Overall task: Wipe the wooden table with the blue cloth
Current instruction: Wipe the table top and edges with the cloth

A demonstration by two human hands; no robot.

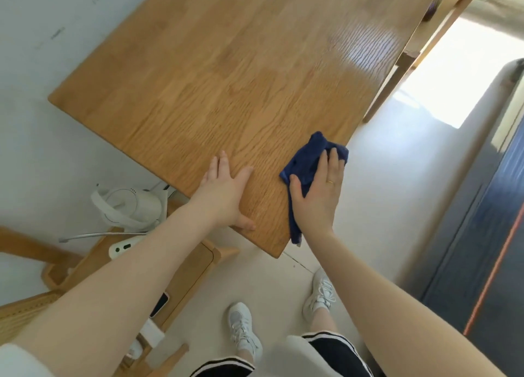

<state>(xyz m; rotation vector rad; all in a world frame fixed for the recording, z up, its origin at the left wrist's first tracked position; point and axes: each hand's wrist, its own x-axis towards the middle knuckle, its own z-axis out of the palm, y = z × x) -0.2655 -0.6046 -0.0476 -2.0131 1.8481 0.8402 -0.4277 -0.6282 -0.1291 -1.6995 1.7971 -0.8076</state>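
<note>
We stand at the near corner of the wooden bench [226,73], and both our hands are on its top for a reason we can read from how they lie. Our left hand [226,195] is spread flat on the bare wood, thumb hooked over the near edge, which looks like a brace to steady us as we lean in. Our right hand [317,192] lies palm down on the blue cloth [306,161], fingers splayed and pressing it to the surface rather than pinching it, so the grip is open and flat, the way a wiping stroke wants. The cloth sits bunched by the bench's right edge near the corner, one tail trailing back under the wrist toward the near edge. Both forearms reach forward, nearly straight. Most of the top lies beyond the cloth, so we judge plenty of wiping remains.
</note>
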